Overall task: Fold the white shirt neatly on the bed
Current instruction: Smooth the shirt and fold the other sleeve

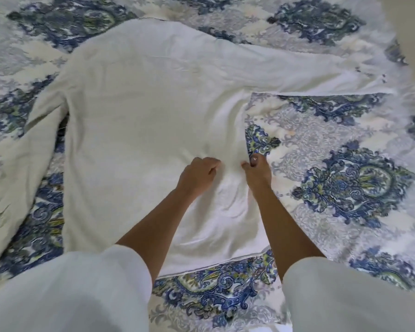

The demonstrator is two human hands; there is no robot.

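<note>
The white long-sleeved shirt point(139, 104) lies spread flat on the bed, hem toward me. One sleeve stretches out to the right, the other hangs down along the left side. My left hand point(198, 176) is closed in a fist, pinching the fabric on the shirt's lower right part. My right hand point(255, 170) pinches the shirt's right side edge between thumb and fingers, just beside the left hand. The cloth puckers into creases between and below both hands.
The bed is covered by a quilt point(345, 183) with blue, green and grey paisley medallions on cream. My white sleeves fill the bottom of the view. A pale strip of something shows at the top right corner.
</note>
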